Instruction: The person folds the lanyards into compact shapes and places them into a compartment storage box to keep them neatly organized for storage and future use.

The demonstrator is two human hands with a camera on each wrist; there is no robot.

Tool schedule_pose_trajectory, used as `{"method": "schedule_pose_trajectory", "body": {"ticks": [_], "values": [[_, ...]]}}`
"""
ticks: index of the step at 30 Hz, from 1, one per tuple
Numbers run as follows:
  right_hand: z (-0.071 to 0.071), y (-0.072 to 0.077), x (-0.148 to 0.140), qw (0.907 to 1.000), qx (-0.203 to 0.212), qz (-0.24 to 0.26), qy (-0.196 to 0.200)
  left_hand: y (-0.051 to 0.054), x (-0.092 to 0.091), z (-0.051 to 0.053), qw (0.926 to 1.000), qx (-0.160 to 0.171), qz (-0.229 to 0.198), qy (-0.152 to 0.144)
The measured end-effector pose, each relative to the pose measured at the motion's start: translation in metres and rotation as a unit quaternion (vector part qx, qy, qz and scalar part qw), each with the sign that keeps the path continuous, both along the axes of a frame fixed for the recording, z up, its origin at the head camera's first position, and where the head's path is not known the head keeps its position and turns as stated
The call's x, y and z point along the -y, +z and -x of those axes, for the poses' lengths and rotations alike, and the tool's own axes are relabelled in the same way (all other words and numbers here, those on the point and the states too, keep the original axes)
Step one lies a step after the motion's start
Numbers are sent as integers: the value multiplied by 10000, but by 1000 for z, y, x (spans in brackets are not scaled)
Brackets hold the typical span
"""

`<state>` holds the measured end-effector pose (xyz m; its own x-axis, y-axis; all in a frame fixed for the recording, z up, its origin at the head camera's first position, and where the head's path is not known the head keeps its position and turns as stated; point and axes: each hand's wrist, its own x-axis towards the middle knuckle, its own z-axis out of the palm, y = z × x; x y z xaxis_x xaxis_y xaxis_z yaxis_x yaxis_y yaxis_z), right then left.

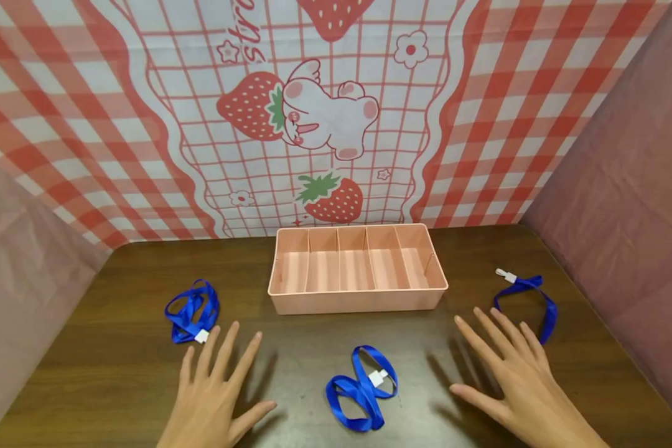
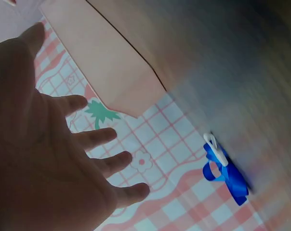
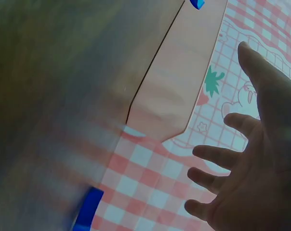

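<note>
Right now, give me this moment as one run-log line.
left hand: fingers spread, holding nothing | right hand: fingers spread, holding nothing | blue lanyards: three, on table | pink tray: no lanyards visible inside

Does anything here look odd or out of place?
Only the backdrop: its cartoon animal and lettering are turned sideways, as if hung rotated. The blue lanyards lie loosely on the table; I see nothing spilled or damaged.
</note>
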<state>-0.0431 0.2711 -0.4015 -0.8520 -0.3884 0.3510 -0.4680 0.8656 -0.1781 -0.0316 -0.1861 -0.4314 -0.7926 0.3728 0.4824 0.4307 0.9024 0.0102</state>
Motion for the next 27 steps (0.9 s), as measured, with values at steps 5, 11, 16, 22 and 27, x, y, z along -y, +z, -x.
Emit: {"method": "schedule_pose_trajectory", "body": {"ticks": [5, 11, 16, 22, 27], "values": [[-2, -1, 7, 9997, 182, 39, 143, 1, -2, -2, 9993, 319, 166, -65], [2, -3, 14, 9971, -160, -199, 719, 0, -15, -8, 9910, 1334, 93, -92], [5, -13, 28, 9884, -536, -586, 1298, -6, -21, -14, 9834, 1763, 173, -384], [7, -15, 53, 9787, -675, -841, 1746, -6, -29, -21, 9708, 2055, 962, -780], [10, -8, 76, 9734, -607, -885, 2026, 2, -35, -16, 9619, 2041, 1331, -1242]]}}
